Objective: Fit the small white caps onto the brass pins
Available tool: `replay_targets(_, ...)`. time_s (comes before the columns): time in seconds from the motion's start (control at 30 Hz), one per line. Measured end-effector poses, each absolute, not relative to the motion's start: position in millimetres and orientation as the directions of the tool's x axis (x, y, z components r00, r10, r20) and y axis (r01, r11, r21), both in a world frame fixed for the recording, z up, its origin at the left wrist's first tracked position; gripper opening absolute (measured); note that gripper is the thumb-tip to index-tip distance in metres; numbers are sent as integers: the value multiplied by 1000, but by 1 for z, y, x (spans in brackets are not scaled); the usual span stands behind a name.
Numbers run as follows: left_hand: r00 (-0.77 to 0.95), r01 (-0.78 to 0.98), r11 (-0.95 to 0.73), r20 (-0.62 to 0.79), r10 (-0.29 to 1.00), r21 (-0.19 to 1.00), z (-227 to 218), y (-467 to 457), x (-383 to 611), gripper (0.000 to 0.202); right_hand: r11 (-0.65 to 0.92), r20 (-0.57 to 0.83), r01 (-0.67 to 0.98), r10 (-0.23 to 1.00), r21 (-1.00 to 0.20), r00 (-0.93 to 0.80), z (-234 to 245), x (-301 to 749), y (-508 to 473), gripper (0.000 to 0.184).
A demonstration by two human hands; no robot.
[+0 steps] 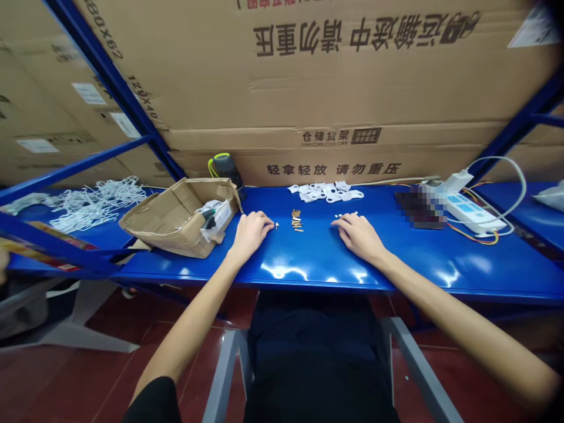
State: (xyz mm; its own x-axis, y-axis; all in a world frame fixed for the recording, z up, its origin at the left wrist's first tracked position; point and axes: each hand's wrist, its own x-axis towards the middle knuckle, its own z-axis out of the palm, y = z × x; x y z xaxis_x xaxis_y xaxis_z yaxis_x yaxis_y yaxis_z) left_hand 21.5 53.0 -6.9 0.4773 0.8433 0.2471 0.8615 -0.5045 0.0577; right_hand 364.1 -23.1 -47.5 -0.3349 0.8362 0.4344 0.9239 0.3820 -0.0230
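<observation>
My left hand (252, 230) rests on the blue shelf top (317, 258), fingers curled together, its tips beside a tiny metal piece (277, 225). A small cluster of brass parts (296, 221) lies just right of it, between both hands. My right hand (359, 234) lies on the shelf with fingers bent down, tips touching a row of tiny white pieces (343, 215). A pile of white plastic parts (326, 191) sits further back by the cardboard wall. What either hand holds, if anything, is too small to make out.
An open cardboard box (176, 220) with bagged items stands at the left, a dark cup (225, 169) behind it. White wire hangers (94, 202) lie far left. A power strip (473, 212) with cables sits at the right. Big cartons form the back wall.
</observation>
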Motion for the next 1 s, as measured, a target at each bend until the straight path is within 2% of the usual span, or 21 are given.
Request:
replay_targets(0.17,536,813,-571,242,809,110,-4,58,25,31,386,426,922,840,-30,-337,-48,363,-23,32)
replay_targets(0.33,563,776,-604,234,793,181,-6,62,24,21,383,416,923,845,-30,-337,-48,365,-22,30)
replay_targets(0.43,552,738,-610,262,791,287,-12,55,27,18,435,413,896,835,-89,-364,-45,363,-23,30)
replay_targets(0.57,652,551,-686,268,709,474,-22,28,48,18,614,372,761,770,-210,-519,-37,352,-32,32)
replay_targets(0.73,696,429,-679,262,669,596,-31,-2,84,15,693,338,656,720,-299,-606,-35,335,-44,32)
replay_targets(0.87,632,474,-636,268,728,609,-36,-8,94,14,672,357,661,739,-333,-571,-39,332,-43,33)
replay_targets(1.0,591,538,-631,284,755,558,-38,-10,93,17,665,355,679,744,-310,-566,-40,333,-42,33)
